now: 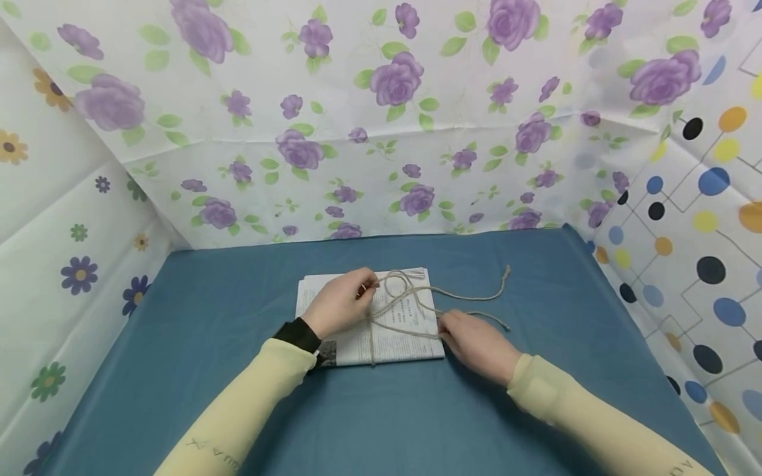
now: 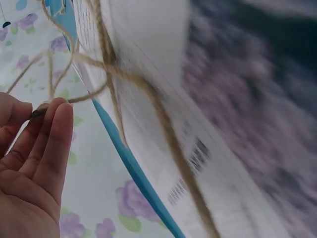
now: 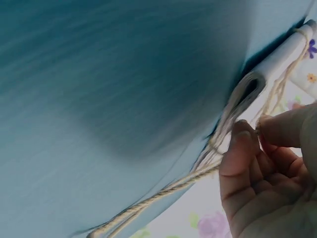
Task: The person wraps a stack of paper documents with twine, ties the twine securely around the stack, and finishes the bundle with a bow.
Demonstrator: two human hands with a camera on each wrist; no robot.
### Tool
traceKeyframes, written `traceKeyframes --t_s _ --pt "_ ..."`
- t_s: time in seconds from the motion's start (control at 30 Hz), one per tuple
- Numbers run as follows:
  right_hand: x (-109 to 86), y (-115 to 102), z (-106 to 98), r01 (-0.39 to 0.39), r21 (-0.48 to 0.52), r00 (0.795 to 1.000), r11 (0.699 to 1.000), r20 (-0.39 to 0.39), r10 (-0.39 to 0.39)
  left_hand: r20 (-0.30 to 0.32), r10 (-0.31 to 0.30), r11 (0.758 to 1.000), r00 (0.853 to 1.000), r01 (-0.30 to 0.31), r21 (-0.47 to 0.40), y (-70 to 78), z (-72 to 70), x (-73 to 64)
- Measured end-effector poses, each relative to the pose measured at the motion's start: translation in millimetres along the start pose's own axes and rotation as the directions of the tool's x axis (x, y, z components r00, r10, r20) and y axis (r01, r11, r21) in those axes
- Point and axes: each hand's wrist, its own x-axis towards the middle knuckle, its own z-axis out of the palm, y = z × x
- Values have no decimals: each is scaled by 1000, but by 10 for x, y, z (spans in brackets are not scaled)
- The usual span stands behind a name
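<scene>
A folded stack of newspaper (image 1: pixel 411 349) lies on the blue cloth, with brown twine (image 1: pixel 372 347) running round it. Over its upper middle, my left hand (image 1: pixel 339 305) pinches a strand of the twine between thumb and fingertips. The left wrist view shows that twine (image 2: pixel 166 131) crossing the paper and looping up to the fingers. At the paper's right edge, my right hand (image 1: pixel 481 347) pinches another part of the twine between thumb and index finger. Loose loops lie between the hands. Two free twine ends (image 1: pixel 503 277) stretch out to the right, past the paper.
Blue cloth (image 1: pixel 238 297) covers the table around the newspaper. A white sheet with purple flowers (image 1: pixel 357 165) hangs behind it. Patterned sheets stand at the left (image 1: pixel 89 231) and at the right (image 1: pixel 684 218), with dots on the right one.
</scene>
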Motion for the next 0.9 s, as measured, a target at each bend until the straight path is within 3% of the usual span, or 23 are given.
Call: traceKeyframes --t_s 0.3,0.47,0.6,0.7,0.77,0.9 --pt "-192 211 -166 -21 -70 1000 997 -16 20 42 -93 996 995 92 17 -182 -69 -176" --pt "-276 366 -211 -76 -68 997 995 -32 74 103 -168 986 980 167 23 -254 -96 -219" --pt "-345 499 -243 -125 -50 991 991 -51 122 155 -192 981 969 188 41 -272 -107 -231" --pt "-397 590 -259 -157 -43 987 987 -50 155 168 -171 985 971 164 59 -248 -100 -211" --pt "-431 638 -265 -175 -49 984 983 -47 173 168 -122 992 978 114 61 -219 -83 -177" --pt "-447 671 -276 -204 -65 978 977 -49 201 154 40 995 987 -53 80 -143 -22 -77"
